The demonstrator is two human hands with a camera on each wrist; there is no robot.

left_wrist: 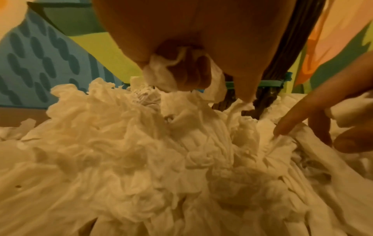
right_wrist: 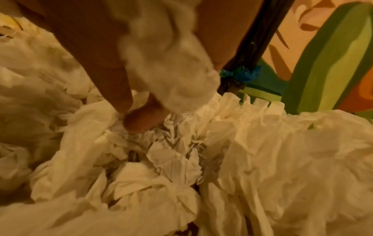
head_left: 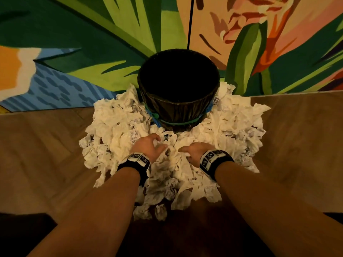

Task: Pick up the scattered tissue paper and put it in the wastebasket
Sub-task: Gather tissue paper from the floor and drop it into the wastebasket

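A: While both hands sit low in the middle of the frame, what has each got hold of?

B: The left hand (head_left: pixel 148 145) has its fingers curled down into the heap of crumpled white tissue paper (head_left: pixel 118 127); in the left wrist view that grip is closed on a wad of it, white folds showing between the fingers (left_wrist: pixel 193 75). The right hand (head_left: pixel 196 151) also holds a bunched clump against its palm, thumb and fingertip (right_wrist: pixel 141 118) pressing into the pile.

A: And where is the paper?

B: Spread on the brown wooden floor (head_left: pixel 46 145), ringing the foot of the dark, round, ribbed wastebasket (head_left: pixel 178 112), which stands at upper centre with a green-blue band (head_left: pixel 180 123) round its lower part.

A: Anything hard to make out?

B: The basket's inside is pure black. The right wrist view is blurred near the clump, and the forearms cover the pile's near part.
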